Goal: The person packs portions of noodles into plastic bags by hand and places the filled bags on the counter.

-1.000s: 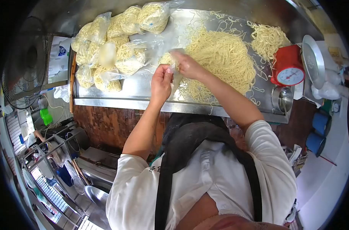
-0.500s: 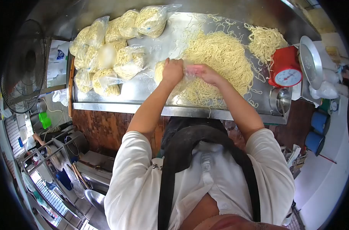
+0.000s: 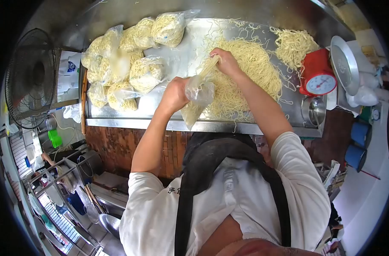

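A clear plastic bag (image 3: 203, 93) with yellow noodles in its lower part hangs over the table's front area. My left hand (image 3: 176, 94) is closed round the bag's side near its mouth. Above and to the right, my right hand (image 3: 225, 63) grips a bundle of noodles (image 3: 209, 67) that stretches down to the bag's opening. Whether its lower end is inside the bag is hard to tell. Behind and beside my right hand spreads a large heap of loose noodles (image 3: 254, 70) on the steel table (image 3: 190, 51).
Several filled noodle bags (image 3: 147, 74) cover the table's left side. On the right are a smaller pile of thicker noodles (image 3: 297, 45), a red dial scale (image 3: 320, 74) with a metal pan (image 3: 344, 64), and a steel bowl (image 3: 314, 110). A fan (image 3: 31, 79) stands far left.
My left hand has moved left and nearer me with the bag, which now hangs down. My right hand has risen away from the bag and now holds a stretched bundle of noodles.
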Demonstrator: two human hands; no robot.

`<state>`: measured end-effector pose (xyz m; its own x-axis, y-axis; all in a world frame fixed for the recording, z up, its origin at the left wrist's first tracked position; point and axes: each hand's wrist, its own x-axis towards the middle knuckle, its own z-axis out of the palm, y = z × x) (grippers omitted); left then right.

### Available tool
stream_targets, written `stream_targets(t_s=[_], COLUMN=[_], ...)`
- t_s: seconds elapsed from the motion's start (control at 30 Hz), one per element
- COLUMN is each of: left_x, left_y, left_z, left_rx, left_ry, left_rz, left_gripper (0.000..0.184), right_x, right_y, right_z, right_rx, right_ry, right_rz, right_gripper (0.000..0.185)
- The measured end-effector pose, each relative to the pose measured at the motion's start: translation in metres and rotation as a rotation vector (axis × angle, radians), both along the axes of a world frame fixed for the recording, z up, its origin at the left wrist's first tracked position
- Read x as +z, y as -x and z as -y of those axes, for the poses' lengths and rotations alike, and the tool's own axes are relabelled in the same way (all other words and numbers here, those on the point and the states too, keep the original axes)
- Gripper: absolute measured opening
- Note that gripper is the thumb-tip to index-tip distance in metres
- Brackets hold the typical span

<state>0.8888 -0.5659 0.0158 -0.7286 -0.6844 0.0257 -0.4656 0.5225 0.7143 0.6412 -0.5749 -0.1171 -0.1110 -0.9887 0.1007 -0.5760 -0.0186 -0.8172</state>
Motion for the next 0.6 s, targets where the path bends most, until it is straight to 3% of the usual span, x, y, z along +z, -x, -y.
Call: stream_targets(t_s=[0.13,0.2,0.3,0.4,0.43,0.53,0.6], left_x=[-0.018,-0.022,-0.022,-0.074,-0.075,-0.073,-0.077], left_y=[-0.010,-0.020,-0.038,-0.069,-0.071,-0.061,-0.052], left_z=[0.003,0.009,0.010,-0.002,-0.013,-0.073,-0.102], left_rx=[-0.014,-0.059,0.007,0.088,0.196,0.551,0.820], left_ry=[0.064,-0.001,-0.030,0.057,0.072,0.047,-0.051], left_rz=[-0.061,-0.128,0.012,0.105,0.108,0.026,-0.148], left_gripper=[0.023,0.027,0.034,0.048,0.050,0.053,0.052], right_x=[-0.009,0.008,0.077,0.066,0.034,0.023,0.090], right_y=[0.026,0.052,0.069,0.045,0.038,0.003,-0.040], right_z=[0.037,0.045,0.057,0.050,0.049,0.022,0.004], right_rx=[-0.264,-0.411,-0.407,-0.155,-0.124,0.073,0.342], right_ry=[-0.197,-0.173,-0.402,-0.258,-0.336,-0.318,-0.581], right_rz=[-0.150,-0.290,-0.107,-0.522,-0.763,-0.908,-0.461], right_gripper=[0.027,0.041,0.062,0.070,0.068,0.067,0.066])
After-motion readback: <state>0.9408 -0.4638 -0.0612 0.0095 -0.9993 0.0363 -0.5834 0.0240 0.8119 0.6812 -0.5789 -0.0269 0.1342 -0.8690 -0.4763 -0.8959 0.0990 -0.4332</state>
